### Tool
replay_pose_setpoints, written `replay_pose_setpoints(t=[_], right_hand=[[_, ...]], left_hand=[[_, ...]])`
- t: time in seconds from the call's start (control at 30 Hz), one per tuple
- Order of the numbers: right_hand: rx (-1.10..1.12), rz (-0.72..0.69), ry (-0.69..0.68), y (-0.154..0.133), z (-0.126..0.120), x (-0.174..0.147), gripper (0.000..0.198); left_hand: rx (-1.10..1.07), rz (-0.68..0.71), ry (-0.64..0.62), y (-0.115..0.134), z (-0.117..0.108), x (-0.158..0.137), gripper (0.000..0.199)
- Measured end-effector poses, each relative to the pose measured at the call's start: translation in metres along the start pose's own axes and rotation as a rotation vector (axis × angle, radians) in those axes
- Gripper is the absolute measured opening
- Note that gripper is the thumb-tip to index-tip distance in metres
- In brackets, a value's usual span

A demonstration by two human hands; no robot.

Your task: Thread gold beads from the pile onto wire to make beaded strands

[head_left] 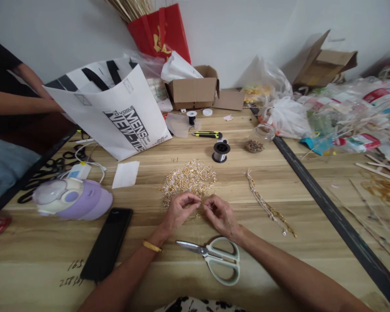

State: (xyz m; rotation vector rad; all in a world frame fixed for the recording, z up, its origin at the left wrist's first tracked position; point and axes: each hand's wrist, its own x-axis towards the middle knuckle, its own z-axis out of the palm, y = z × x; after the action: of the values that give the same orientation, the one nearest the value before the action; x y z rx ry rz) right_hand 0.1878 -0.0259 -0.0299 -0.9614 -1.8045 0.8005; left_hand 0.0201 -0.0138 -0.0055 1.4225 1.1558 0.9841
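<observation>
My left hand (183, 210) and my right hand (221, 215) meet fingertip to fingertip over the table, both closed in a pinch. Whatever lies between the fingers is too small to make out. Just under my left hand hangs or lies a short gold chain piece (195, 217). Beyond the hands spreads a pile of small gold and silver findings (190, 177). Scissors (214, 255) with pale green handles rest on the wood right below my hands. Off to the right lie gold and silver chains (268, 203), side by side.
A spool of wire (220, 152), a yellow-black utility knife (207, 134) and a jar of beads (258, 139) stand behind the pile. At left are a phone (107, 245), a purple bottle (76, 199) and a white bag (117, 108). Another person's arm (22, 102) reaches behind the bag.
</observation>
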Motion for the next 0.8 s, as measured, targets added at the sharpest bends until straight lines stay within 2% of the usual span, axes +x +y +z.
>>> replay_pose_setpoints(t=[0.3, 0.57, 0.8], right_hand=[[0.031, 0.023, -0.012, 0.0011, -0.0002, -0.0001, 0.010], [0.054, 0.086, -0.021, 0.0032, 0.0006, 0.0008, 0.012], [0.059, 0.077, -0.037, -0.0006, -0.0011, 0.0028, 0.013]], left_hand=[[-0.003, 0.002, 0.000, 0.0000, 0.0003, -0.0001, 0.007], [-0.075, -0.083, -0.006, 0.0009, -0.0011, 0.0001, 0.010], [-0.077, -0.085, -0.008, 0.0016, -0.0013, 0.0006, 0.012]])
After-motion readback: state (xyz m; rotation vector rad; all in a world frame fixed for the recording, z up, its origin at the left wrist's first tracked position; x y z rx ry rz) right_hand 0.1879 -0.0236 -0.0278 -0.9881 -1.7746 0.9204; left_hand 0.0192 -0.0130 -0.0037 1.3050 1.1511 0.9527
